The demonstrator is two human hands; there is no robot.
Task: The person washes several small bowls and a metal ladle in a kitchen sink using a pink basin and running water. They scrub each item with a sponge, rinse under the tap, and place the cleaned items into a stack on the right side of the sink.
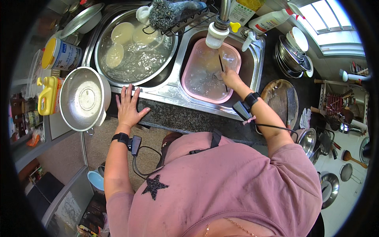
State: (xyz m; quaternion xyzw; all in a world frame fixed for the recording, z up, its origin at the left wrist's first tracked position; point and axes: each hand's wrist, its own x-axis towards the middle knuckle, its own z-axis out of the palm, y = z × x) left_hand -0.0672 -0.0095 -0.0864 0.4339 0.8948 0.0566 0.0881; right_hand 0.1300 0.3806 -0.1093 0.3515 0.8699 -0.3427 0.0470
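My left hand (128, 110) lies spread on the front rim of the stainless-steel double sink (165, 89), holding nothing. Over the right bowl, my right hand (232, 78) reaches into a pink plastic basin (189, 94) of cloudy water. Its fingers close around a thin dark stick (221, 62) like a chopstick, partly under the water; bubbles and the fingers hide details there. In the left bowl sits a large round metal basin (99, 66) of water. Several pale round bowls or dishes (122, 33) are in that water.
A white-capped faucet (217, 35) hangs above the pink basin. Left stand a metal colander (84, 100) and a yellow jug (49, 96). Right are a round chopping board (271, 97) with a cleaver (291, 102) and stacked bowls (291, 56). A wire rack (189, 22) holds scouring pads behind.
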